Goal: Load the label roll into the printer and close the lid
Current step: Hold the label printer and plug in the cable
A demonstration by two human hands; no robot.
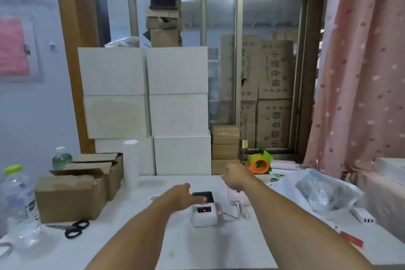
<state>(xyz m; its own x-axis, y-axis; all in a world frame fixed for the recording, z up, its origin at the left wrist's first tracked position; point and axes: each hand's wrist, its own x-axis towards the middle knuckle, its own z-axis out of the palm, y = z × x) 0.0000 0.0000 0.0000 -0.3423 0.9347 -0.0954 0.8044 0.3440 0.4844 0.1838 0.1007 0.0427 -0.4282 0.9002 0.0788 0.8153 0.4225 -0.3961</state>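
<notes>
Head view: small white printer sits mid-worktop, dark lid on top, red light on front, thin cable trailing to right side. Left hand rests on lid's left edge, fingers extended onto it, nothing pinched. Right hand hangs beyond printer, fingers curled in; whether it holds anything, cannot tell. Label roll not identifiable.

Judgement: printer light, hard plastic, likely to skid on smooth worktop; brace body with 1 hand, work lid by front edge. Hinge probably delicate.
</notes>
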